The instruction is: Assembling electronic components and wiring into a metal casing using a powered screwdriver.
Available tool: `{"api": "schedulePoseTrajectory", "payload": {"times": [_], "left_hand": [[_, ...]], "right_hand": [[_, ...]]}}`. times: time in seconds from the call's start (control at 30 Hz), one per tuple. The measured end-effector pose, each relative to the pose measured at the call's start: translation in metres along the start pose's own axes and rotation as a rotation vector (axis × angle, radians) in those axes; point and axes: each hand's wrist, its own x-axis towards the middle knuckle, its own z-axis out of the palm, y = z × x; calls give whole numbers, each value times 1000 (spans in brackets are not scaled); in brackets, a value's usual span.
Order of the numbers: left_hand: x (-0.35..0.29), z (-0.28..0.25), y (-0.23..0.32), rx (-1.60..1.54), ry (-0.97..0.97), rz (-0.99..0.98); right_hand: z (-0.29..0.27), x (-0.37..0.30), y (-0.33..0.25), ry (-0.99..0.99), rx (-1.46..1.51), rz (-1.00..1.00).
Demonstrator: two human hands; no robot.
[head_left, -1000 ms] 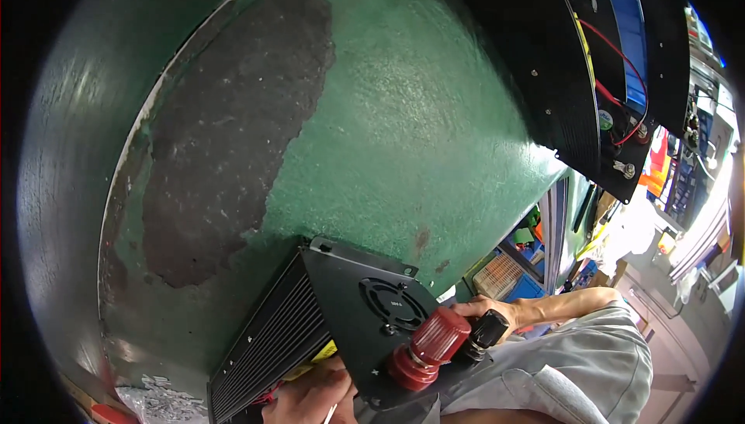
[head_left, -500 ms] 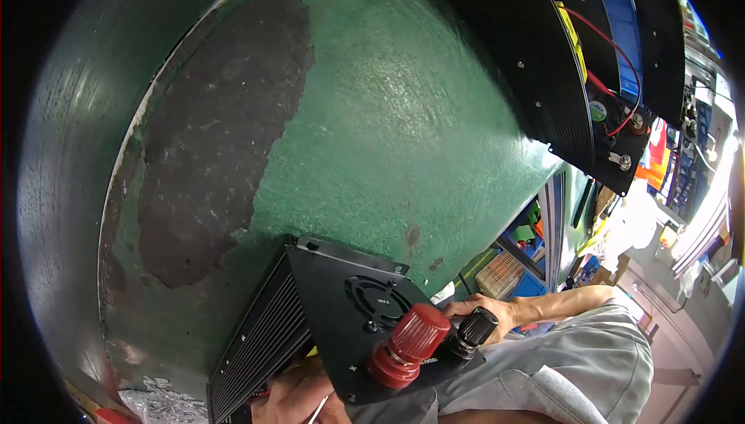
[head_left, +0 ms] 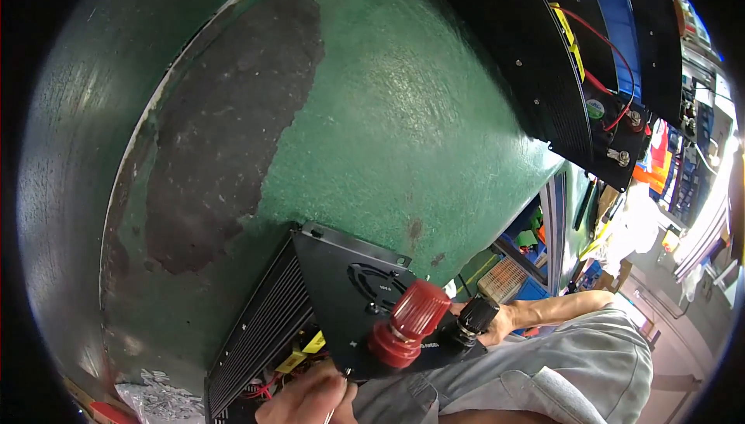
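A black power inverter with a ribbed side (head_left: 256,327) stands at the bottom of the view, its casing partly open. Its end panel (head_left: 334,272) carries a fan grille, a large red terminal knob (head_left: 420,311) and a black terminal knob (head_left: 477,315). My left hand (head_left: 306,397) is closed at the panel's lower corner, with a thin silvery rod between the fingers. A small screw (head_left: 348,373) shows by its fingertips. Behind the black knob, my right hand (head_left: 500,324) grips the panel's edge; most of its fingers are hidden. Yellow-wrapped parts (head_left: 303,352) and red wires show inside.
The inverter rests on a worn green tabletop (head_left: 365,152) with a dark bare patch. More black inverters (head_left: 535,74) with red wires stand at the upper right. A clear plastic bag (head_left: 159,399) lies at lower left. Beyond the table edge are bins and a crate (head_left: 500,278).
My left hand has moved out from beside the casing to the panel's lower corner, uncovering the yellow parts and wires. The panel has shifted up slightly; my right hand stays near its edge.
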Motion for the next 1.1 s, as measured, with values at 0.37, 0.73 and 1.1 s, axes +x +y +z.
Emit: {"api": "schedulePoseTrajectory", "payload": {"times": [0.37,0.73,1.1], "left_hand": [[-38,4,-32,81,395,477],[-21,7,24,629,-136,47],[-16,23,43,734,-168,-55]], "right_hand": [[2,-2,1,-45,-102,27],[12,1,-16,1,60,142],[19,5,-10,43,146,31]]}}
